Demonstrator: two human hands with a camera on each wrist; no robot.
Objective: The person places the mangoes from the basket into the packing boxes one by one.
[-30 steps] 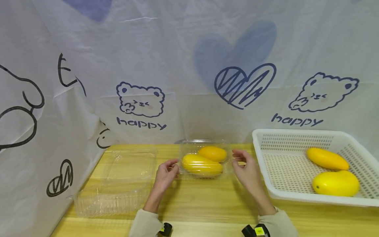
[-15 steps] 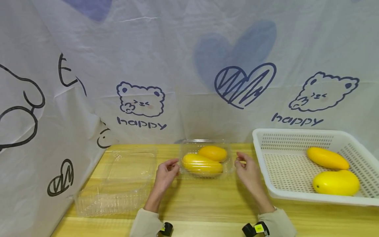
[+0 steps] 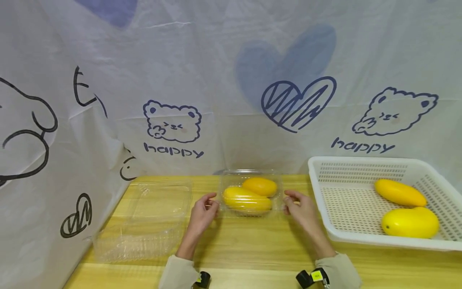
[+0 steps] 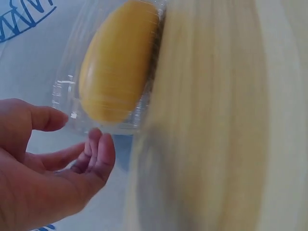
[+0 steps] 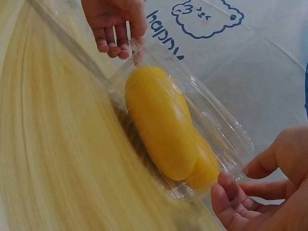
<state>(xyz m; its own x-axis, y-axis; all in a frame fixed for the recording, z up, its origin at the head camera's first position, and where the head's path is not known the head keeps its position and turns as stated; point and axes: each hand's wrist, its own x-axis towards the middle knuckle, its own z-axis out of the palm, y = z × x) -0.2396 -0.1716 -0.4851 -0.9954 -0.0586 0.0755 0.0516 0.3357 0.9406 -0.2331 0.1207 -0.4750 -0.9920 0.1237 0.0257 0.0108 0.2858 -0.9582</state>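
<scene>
A clear plastic clamshell box (image 3: 249,171) rests on the wooden table with its lid down over two yellow mangoes (image 3: 247,199). At the box's left end is my left hand (image 3: 203,212), fingers loosely bent and spread apart, fingertips right at the rim in the left wrist view. My right hand (image 3: 303,210) is at the opposite end. In the right wrist view its thumb and fingers (image 5: 225,190) pinch the corner of the rim. Through the plastic, the mangoes lie side by side, one partly behind the other.
A white perforated basket (image 3: 346,237) stands on the right with two more mangoes (image 3: 409,222) in it. At the left lies another clear plastic box (image 3: 137,245), opened out. Behind the table (image 3: 249,249) hangs a printed white cloth (image 3: 231,136).
My right hand drew a little away from the box's right end, then came back to its rim. The left hand and the box stay nearly in place.
</scene>
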